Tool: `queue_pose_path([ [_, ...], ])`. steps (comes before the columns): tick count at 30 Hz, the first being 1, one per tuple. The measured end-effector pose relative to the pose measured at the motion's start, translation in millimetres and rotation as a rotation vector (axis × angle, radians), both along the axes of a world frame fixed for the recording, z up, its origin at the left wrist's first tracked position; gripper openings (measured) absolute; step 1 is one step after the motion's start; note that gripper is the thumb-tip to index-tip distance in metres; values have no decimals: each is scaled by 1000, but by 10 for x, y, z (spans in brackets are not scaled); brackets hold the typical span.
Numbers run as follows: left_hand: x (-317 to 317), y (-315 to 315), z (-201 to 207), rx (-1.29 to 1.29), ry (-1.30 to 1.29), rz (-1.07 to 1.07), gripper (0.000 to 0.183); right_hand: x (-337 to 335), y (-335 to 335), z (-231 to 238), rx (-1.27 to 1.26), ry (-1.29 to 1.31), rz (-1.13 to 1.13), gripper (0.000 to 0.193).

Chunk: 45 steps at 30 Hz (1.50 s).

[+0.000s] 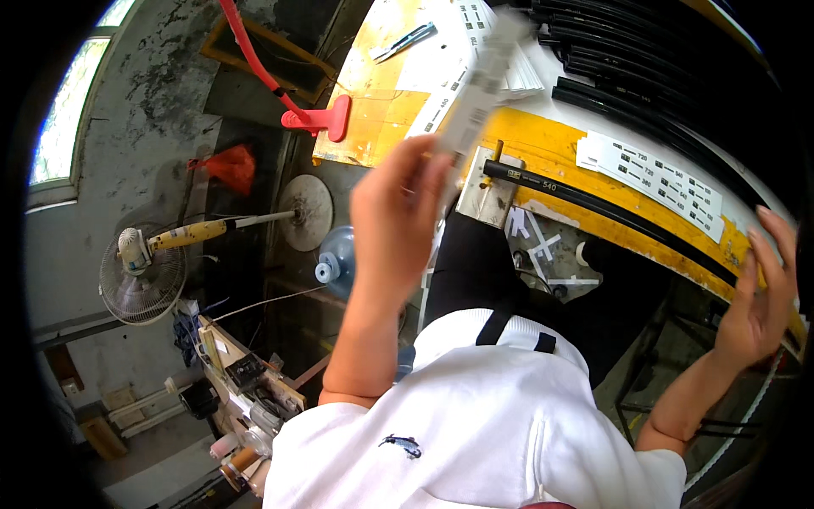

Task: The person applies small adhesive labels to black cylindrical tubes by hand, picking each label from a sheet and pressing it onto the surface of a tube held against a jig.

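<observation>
My left hand (394, 216) is raised near the table's front edge, its fingers pinching the lower end of a long whitish printed strip (476, 102). The strip tilts up and away, and its far end is smeared by motion. Below and to the right of it, a black tube (602, 204) with a small light print lies along the front edge. The tube's left end rests at a pale metal block (487, 199) with an upright pin. Over at the tube's right end is my right hand (757, 297), fingers apart; whether it touches the tube I cannot tell.
Printed label sheets (653, 182) lie behind the tube on the yellow table (386, 106). Several black tubes (623, 64) are stacked at the far right. A utility knife (404, 41) lies far left, beside a red clamp (326, 119). A fan (144, 271) and blue bottle (337, 261) stand left.
</observation>
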<state>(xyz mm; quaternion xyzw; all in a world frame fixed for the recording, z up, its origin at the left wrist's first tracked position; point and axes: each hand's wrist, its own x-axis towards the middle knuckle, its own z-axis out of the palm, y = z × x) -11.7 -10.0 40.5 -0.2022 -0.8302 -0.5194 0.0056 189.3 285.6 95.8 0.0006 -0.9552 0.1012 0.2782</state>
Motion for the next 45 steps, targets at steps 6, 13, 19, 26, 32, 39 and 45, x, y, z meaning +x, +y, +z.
queue_pose_path([
  [6,-639,-208,-156,-493,237,143,25,-192,-117,-245,-14,-90,-194,20],
  [13,-208,324,-10,-272,418,-307,33,-203,37,-636,-179,-226,-379,17],
  [19,0,1004,155,-363,487,-906,47,-243,263,-716,-278,-393,-356,17],
  [26,69,1379,-40,-580,490,-973,65,-349,579,-862,-201,-416,-222,15],
  [32,271,1489,-117,-493,421,-1025,67,-321,513,-930,-279,-293,-263,18],
  [39,385,1641,-198,-589,334,-987,73,-298,346,-919,-394,-299,-473,26],
  [45,375,1683,-152,-630,254,-1007,76,-322,216,-972,-314,-244,-509,28],
])
